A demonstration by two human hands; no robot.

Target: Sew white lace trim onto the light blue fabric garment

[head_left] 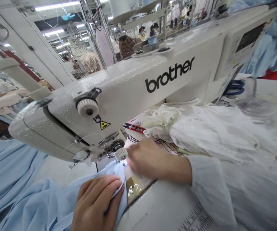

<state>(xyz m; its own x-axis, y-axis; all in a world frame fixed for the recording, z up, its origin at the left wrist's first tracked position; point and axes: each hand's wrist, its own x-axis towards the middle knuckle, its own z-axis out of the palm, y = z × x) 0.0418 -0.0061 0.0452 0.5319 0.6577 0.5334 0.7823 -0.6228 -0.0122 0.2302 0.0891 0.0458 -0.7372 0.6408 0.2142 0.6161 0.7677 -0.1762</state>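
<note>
Light blue fabric (pixel 56 195) runs over the machine bed and up to the needle area of a white Brother sewing machine (pixel 124 86). My left hand (pixel 100 199) is closed on the fabric near its right edge, fingers together on top and the thumb at the fold. Just right of the needle area is my right hand (pixel 145 158), its fingers curled in, beside a small ribbed knob (pixel 121 154). Those fingertips face away and are slightly blurred, so whatever they may pinch is hidden. The cloth directly under the presser foot is partly covered by machine parts.
Red-handled thread snips (pixel 135 127) lie behind my right hand. White lacy fabric (pixel 201 125) is heaped under the machine arm. Printed ruler marks (pixel 196 218) show on the table at front right. More blue cloth (pixel 270 41) hangs at the far right. Other people sit in the background.
</note>
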